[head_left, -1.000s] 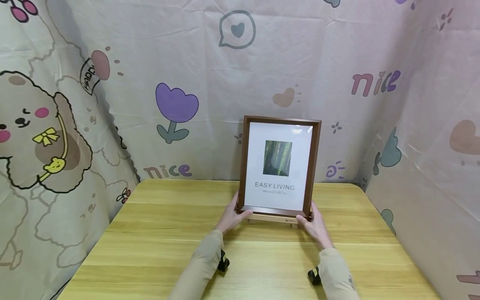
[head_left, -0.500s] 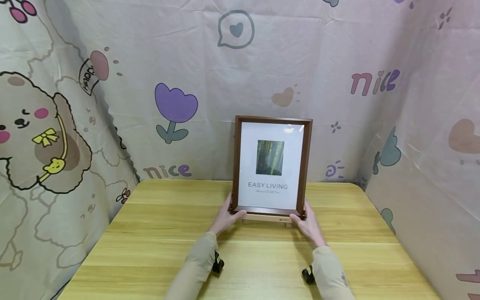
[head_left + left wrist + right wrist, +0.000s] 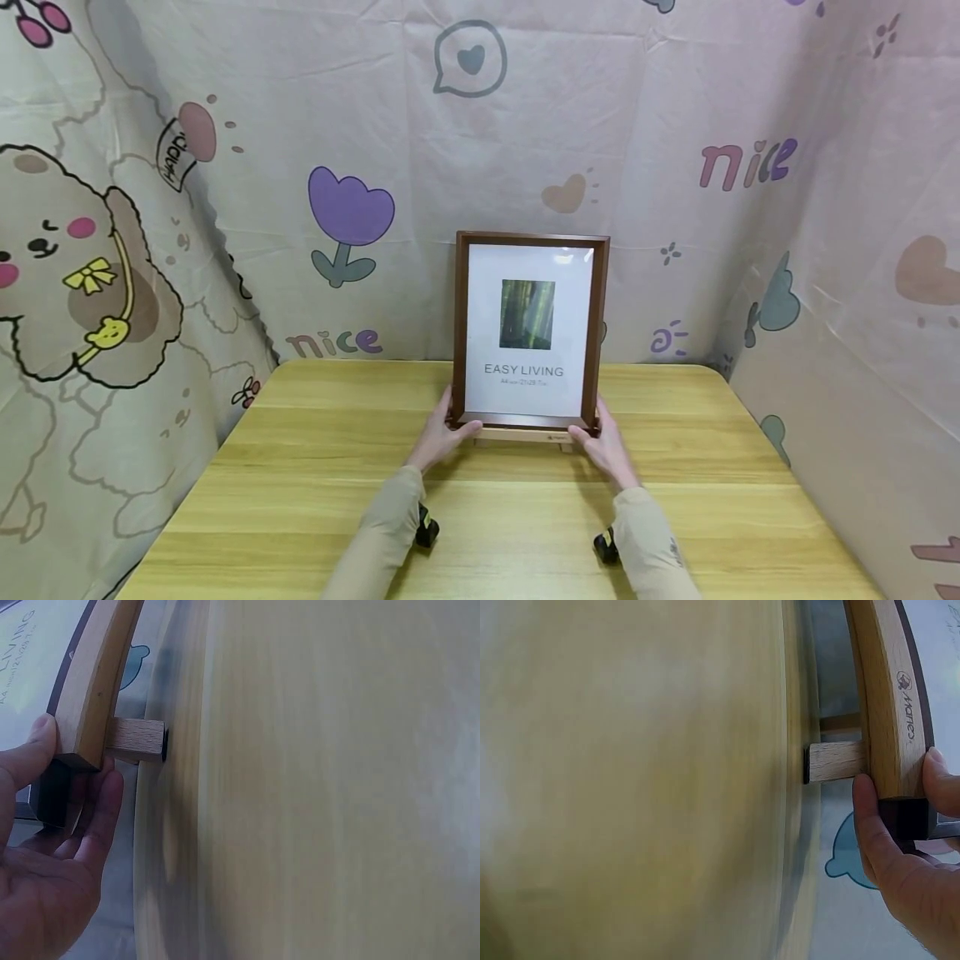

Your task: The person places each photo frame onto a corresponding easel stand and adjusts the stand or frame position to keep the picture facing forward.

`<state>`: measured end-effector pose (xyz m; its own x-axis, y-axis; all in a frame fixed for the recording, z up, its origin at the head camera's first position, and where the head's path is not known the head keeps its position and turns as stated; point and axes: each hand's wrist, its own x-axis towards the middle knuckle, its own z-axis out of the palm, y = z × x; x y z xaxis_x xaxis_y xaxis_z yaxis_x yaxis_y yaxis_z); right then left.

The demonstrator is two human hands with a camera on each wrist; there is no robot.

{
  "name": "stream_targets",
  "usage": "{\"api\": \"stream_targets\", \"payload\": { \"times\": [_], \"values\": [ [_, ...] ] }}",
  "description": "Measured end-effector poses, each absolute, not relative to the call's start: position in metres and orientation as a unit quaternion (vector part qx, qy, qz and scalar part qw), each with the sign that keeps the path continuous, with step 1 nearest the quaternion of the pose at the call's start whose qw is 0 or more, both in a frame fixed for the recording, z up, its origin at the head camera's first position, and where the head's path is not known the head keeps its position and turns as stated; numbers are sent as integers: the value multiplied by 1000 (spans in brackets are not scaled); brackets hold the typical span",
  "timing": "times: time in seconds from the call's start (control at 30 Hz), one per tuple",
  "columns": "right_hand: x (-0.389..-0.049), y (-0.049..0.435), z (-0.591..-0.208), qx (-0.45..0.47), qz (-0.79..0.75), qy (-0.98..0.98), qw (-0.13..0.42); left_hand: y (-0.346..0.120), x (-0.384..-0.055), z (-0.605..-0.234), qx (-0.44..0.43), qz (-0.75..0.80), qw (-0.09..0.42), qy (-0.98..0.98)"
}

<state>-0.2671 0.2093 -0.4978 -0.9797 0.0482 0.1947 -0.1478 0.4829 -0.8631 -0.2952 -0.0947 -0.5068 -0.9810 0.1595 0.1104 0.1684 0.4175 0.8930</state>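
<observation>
A brown picture frame (image 3: 598,333) with "EASY LIVING" on its white sheet stands upright in the head view, leaning slightly back. It sits on the light wooden ledge of a small easel (image 3: 517,435), whose short feet show below. My left hand (image 3: 438,433) grips the frame's lower left corner, thumb in front and fingers curled behind and under. At the lower right corner my right hand (image 3: 606,442) holds on the same way. Both wrist views show a fingertip close to the end of the easel ledge (image 3: 84,697); the right one shows a printed logo (image 3: 906,705) on it.
The wooden table (image 3: 337,500) reaches back to a patterned cloth (image 3: 420,150) hanging behind and along both sides. A black wrist camera (image 3: 427,529) sits at the left sleeve, another black camera (image 3: 606,546) at the right sleeve.
The frame and the easel have moved left across the table, with both hands moving along. The grip at the two lower corners looks the same.
</observation>
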Motion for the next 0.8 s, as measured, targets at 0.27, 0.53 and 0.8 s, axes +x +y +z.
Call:
{"api": "stream_targets", "payload": {
  "times": [0.27,0.53,0.8],
  "values": [
    [-271,202,-499,30,515,-852,86,-102,-294,-507,-105,-532,15,-840],
    [-272,194,-498,34,528,-845,74,-109,-293,-506,-103,-535,22,-838],
    [-275,190,-498,38,513,-855,72,-116,-294,-509,-106,-527,36,-842]
  ]
}}
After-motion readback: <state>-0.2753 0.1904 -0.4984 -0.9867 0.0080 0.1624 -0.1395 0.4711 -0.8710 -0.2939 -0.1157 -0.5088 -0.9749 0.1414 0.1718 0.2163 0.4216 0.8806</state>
